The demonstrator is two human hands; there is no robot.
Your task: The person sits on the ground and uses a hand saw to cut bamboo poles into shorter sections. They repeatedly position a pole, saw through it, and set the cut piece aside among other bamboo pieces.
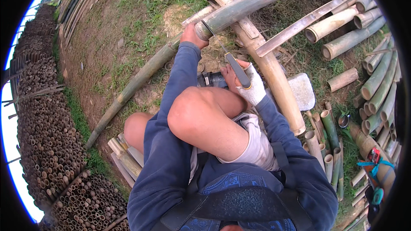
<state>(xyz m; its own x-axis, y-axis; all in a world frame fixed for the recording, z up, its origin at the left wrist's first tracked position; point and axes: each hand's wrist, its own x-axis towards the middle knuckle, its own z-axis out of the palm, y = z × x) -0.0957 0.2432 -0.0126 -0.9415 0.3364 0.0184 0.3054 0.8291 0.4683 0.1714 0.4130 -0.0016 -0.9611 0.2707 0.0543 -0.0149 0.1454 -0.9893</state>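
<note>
A thick green bamboo pole [252, 6] lies across a pale bamboo support [261, 55] on the ground in front of me. My left hand [194, 38] is closed around the pole near its left part. A thinner green length [128, 90] runs from behind that hand to the lower left; whether it is the same pole is hidden. My right hand [248, 79], in a white glove with bare fingertips, grips the dark handle of a hand saw [238, 71]. The saw's thin blade reaches up to the thick pole and touches it just right of my left hand.
Cut bamboo pieces [338, 49] lie at the upper right, with more bundled at the right edge. A pale stone slab [302, 92] sits beside the support. Large stacks of bamboo [47, 137] line the left. A split bamboo strip [308, 23] slants over the support.
</note>
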